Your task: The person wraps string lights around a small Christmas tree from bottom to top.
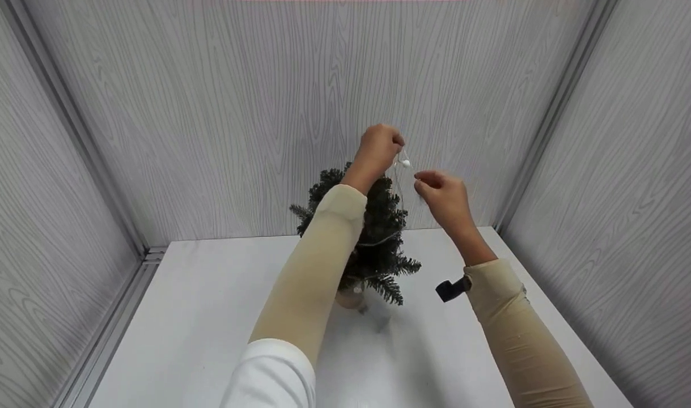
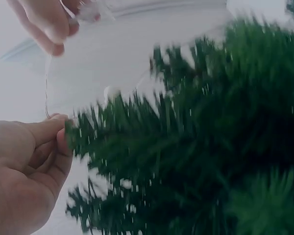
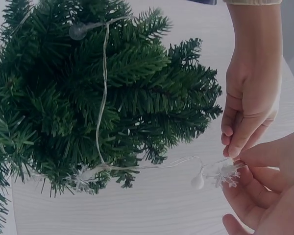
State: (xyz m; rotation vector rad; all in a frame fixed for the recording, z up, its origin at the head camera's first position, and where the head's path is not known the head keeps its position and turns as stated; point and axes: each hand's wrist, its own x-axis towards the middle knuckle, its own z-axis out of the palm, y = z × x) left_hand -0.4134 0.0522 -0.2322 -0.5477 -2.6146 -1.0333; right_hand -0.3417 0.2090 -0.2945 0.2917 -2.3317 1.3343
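Observation:
A small artificial Christmas tree (image 1: 385,218) stands on the white table, partly hidden behind my left forearm. A string of lights (image 3: 103,93) on thin clear wire is draped across its branches, with a snowflake light (image 3: 82,179) against the green. Above the tree's right side, my left hand (image 1: 379,148) pinches the wire between thumb and fingertips. Slightly lower and to the right, my right hand (image 1: 444,195) pinches the string beside another snowflake light (image 3: 227,175). A white ball light (image 3: 198,181) hangs close to it, left of the fingers in the right wrist view.
The tree's round, light-coloured base (image 1: 350,299) rests on the table (image 1: 209,317). Grey wood-grain panels (image 1: 237,113) rise behind and at both sides. A black strap piece (image 1: 450,290) sticks out from the right sleeve (image 1: 504,294).

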